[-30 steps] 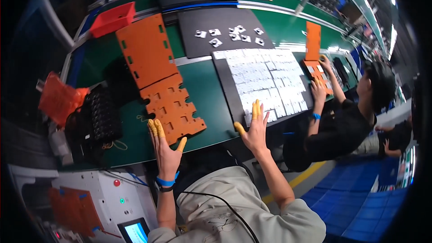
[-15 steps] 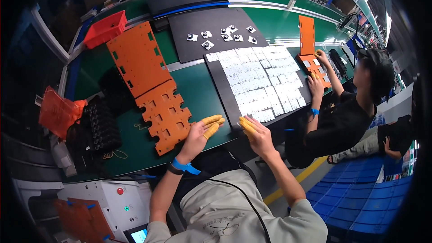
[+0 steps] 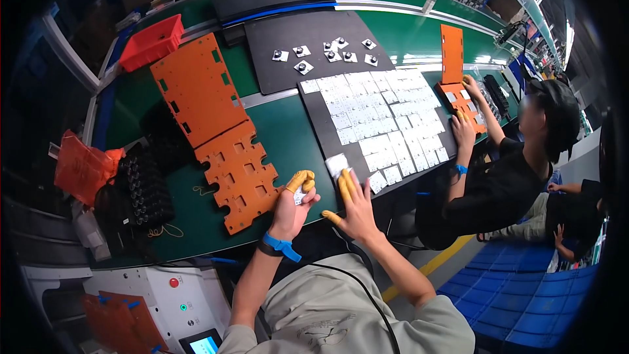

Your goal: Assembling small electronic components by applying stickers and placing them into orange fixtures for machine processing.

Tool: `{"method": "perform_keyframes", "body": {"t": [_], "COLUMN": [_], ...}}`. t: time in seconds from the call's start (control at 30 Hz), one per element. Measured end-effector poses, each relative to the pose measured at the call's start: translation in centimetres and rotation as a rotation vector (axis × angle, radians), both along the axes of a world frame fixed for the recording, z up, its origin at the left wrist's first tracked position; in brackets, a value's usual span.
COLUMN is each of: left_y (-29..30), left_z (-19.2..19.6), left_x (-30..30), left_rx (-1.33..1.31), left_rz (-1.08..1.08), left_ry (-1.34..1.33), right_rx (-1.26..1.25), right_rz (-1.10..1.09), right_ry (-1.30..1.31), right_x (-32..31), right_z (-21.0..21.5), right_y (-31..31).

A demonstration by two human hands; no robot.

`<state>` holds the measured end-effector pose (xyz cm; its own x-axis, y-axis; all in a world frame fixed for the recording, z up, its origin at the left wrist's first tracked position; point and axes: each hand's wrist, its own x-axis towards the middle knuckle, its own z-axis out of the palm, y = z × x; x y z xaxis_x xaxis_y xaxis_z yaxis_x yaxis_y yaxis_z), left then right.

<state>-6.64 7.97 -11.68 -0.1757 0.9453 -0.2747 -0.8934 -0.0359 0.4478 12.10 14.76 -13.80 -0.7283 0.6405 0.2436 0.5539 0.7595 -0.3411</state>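
My left hand [image 3: 293, 210], with yellow finger cots, is closed on a small white circuit board [image 3: 299, 196] beside the near end of the orange fixture [image 3: 244, 169]. My right hand [image 3: 356, 208] has its fingers stretched out and its thumb apart. Its fingertips touch a white piece [image 3: 336, 165], perhaps a small stack of boards, at the left edge of a black mat [image 3: 320, 121]. Rows of white circuit boards [image 3: 367, 115] cover most of that mat. The fixture lies with its perforated lid [image 3: 200, 88] folded back and several square pockets facing up.
Small boards with black round parts [image 3: 332, 56] rest on a second black mat [image 3: 262, 33]. A red bin [image 3: 154, 40], an orange bag [image 3: 85, 164] and black cylindrical parts [image 3: 141, 187] sit at the left. On the right a co-worker [image 3: 498, 177] handles another orange fixture [image 3: 452, 56].
My left hand has curled and now grips a circuit board. My right hand has turned and spread, its fingertips on a white piece at the mat's edge.
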Motion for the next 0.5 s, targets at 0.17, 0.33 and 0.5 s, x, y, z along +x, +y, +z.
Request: {"method": "perform_keyframes", "body": {"t": [0.17, 0.33, 0.5], "left_y": [-0.1, 0.0, -0.1], "left_z": [1.0, 0.1, -0.2], "left_x": [-1.5, -2.3, -0.9], "left_rx": [0.043, -0.004, -0.079], "left_rz": [0.034, 0.052, 0.082], "left_ry": [0.062, 0.062, 0.064], "right_rx": [0.001, -0.025, 0.113], "right_rz": [0.053, -0.056, -0.04], "right_ry": [0.336, 0.446, 0.655], "right_x": [-0.5, -1.7, -3.9], "right_z": [-1.1, -0.4, 3.0], "right_y": [-0.5, 1.0, 1.6]}}
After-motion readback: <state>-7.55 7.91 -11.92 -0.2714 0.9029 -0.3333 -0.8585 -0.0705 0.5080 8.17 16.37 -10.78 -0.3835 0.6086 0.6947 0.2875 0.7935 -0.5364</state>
